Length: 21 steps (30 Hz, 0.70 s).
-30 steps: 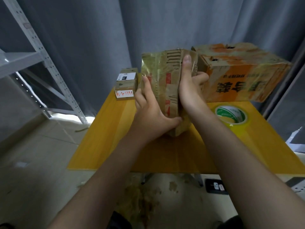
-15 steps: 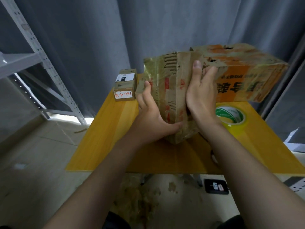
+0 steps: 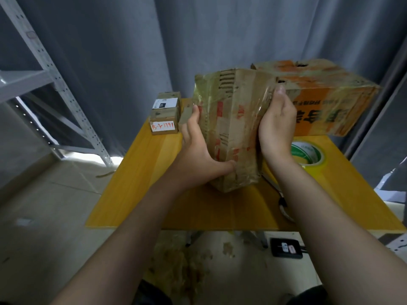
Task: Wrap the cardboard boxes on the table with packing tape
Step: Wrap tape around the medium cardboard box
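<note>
A tape-covered brown cardboard box (image 3: 231, 119) stands tilted on its lower corner in the middle of the yellow table (image 3: 136, 194). My left hand (image 3: 198, 157) presses flat against its left face, thumb stretched across the front near the bottom. My right hand (image 3: 276, 128) lies flat on its right face, fingers pointing up to the top edge. A roll of yellowish packing tape (image 3: 308, 155) with a green and white core lies flat on the table, just right of my right wrist. A large orange box (image 3: 330, 102) sits behind at the right.
Two small stacked boxes (image 3: 165, 115) with white labels stand at the table's far left corner. A grey metal rack (image 3: 55, 84) is at the left, with grey curtains behind. A black device (image 3: 286, 247) lies on the floor under the table's near edge.
The brown box has turned, showing a wider front face. My right hand slid from its front edge round to the right face. My left hand stayed on the left side.
</note>
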Tool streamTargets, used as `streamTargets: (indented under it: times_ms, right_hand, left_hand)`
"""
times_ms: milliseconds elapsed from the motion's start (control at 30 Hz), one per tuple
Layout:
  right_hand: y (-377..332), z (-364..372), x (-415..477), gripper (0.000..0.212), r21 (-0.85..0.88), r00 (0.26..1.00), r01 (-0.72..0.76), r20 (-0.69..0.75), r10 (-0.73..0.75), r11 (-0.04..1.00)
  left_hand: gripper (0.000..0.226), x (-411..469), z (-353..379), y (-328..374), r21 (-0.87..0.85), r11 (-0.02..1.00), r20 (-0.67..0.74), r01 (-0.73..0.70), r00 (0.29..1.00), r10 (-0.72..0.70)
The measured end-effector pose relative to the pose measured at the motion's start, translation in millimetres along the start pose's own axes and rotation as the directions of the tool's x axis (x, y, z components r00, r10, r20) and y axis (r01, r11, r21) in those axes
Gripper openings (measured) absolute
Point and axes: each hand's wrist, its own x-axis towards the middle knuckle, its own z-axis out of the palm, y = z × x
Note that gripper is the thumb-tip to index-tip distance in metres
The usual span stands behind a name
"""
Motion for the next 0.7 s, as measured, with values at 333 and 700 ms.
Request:
streamTargets:
  times_ms: [333,700]
  right_hand:
    - [-8.3,5.7,-5.9,0.01,0.06,0.95,-0.158,0.283,0.135,0.986]
    - [-34.4,20.8,-30.0,0.025,0.276,0.866,-0.024,0.486,-0.118,0.961]
  left_hand:
    - [0.062,8.5,-16.1,-13.7,-0.3,0.954,-0.131,0.001,0.991,-0.042]
    - [0.082,8.4,-21.2,8.8,-0.218,0.963,-0.325,0.156,0.919,-0.222]
